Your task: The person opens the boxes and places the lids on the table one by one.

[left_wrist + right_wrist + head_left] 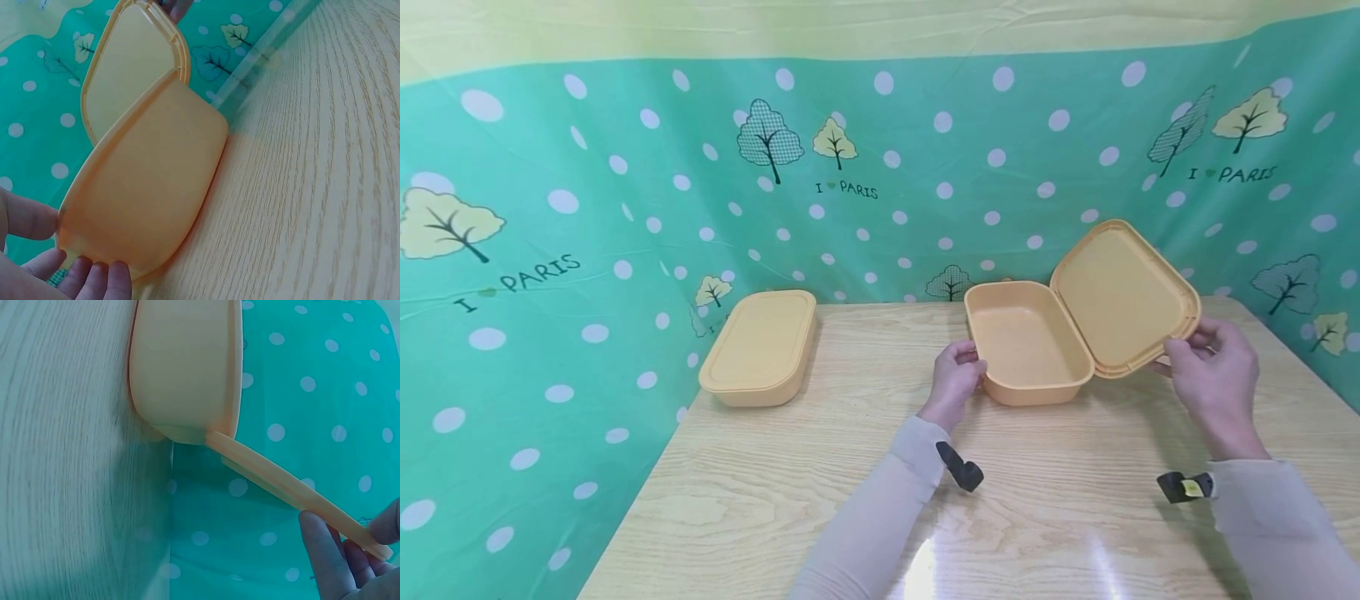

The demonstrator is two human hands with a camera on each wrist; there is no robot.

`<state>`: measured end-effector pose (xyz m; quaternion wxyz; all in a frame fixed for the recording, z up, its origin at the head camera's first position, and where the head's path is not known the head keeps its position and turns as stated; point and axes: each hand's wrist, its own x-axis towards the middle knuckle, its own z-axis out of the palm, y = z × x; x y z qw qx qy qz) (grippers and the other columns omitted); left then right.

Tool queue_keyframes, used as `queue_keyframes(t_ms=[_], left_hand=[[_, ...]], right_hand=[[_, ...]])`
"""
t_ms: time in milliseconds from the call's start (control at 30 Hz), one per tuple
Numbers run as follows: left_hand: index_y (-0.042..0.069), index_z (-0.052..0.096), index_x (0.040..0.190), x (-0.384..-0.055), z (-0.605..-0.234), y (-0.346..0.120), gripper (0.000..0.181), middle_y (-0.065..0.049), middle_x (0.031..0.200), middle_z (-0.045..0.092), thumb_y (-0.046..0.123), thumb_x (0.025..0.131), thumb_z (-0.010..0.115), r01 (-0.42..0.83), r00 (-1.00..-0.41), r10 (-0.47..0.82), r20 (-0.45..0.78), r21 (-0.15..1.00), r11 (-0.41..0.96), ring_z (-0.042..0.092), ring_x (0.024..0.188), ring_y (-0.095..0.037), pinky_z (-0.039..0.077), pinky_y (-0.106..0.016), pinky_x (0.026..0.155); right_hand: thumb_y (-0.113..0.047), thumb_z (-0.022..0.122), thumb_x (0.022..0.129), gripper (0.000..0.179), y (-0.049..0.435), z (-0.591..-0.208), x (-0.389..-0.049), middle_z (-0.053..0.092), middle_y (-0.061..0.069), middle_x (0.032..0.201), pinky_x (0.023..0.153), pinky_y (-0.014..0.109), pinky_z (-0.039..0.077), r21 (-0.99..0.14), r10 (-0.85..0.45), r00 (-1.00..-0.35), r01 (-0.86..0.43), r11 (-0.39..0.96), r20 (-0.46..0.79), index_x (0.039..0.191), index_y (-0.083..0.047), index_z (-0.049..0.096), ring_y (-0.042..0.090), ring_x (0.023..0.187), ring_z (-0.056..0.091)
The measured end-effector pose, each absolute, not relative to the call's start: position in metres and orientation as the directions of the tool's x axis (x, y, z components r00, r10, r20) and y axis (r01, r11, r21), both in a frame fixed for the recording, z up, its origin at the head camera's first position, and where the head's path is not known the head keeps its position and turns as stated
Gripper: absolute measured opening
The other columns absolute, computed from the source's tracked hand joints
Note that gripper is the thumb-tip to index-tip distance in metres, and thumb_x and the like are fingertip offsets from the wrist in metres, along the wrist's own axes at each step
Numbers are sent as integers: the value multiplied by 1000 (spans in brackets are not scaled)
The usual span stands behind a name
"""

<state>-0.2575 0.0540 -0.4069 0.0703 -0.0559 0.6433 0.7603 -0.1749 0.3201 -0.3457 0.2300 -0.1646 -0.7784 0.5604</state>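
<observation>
An orange-yellow plastic food container (1022, 342) stands on the table at right of centre, its inside bare. My left hand (957, 379) holds its left wall, thumb at the rim and fingertips against the outside in the left wrist view. The container's lid (1123, 300) leans up at its right, inner face with the raised rim towards me, its lower left edge right at the container's rim. My right hand (1213, 379) pinches the lid's right corner; in the right wrist view the lid (294, 487) shows edge-on between thumb and fingers.
A second container of the same colour (763, 346) sits at the table's left side with its lid on. The wooden table (737, 500) ends at a green dotted cloth (880, 167) hanging behind and along the left. Black straps with cameras are on both wrists.
</observation>
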Motion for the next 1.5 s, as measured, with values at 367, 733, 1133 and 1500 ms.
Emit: queue_keyframes(t_ms=[367,733,1133,1500], left_hand=[[1,58,117,-257,-407,54,37,-10,103,61,-6,81,62,-179,-984,37,-175,970,-166,57,76,-16,53,-42,80],[2,59,117,-257,-406,54,37,-9,102,61,-7,81,62,-182,-983,36,-178,969,-170,58,76,-17,53,-42,80],[3,59,117,-257,-407,54,38,-9,102,61,-7,81,62,-182,-983,32,-179,970,-163,58,76,-17,53,-41,79],[2,59,117,-256,-406,54,37,-8,101,62,-7,81,62,-178,-984,33,-175,971,-159,58,75,-16,53,-39,77]], right_hand=[[-5,53,91,20,327,-350,-175,46,10,98,63,21,54,-981,507,-845,-92,170,167,110,-12,52,6,75,60],[-3,51,91,19,329,-351,-175,40,7,96,64,20,54,-987,542,-831,-45,157,124,106,-14,50,4,74,61],[-6,54,93,19,338,-355,-171,46,8,100,66,23,55,-994,487,-867,-112,10,103,111,-6,50,8,80,64],[-4,56,92,24,345,-360,-168,48,6,103,70,24,55,-994,482,-876,-63,-93,11,114,-10,48,10,83,62]])
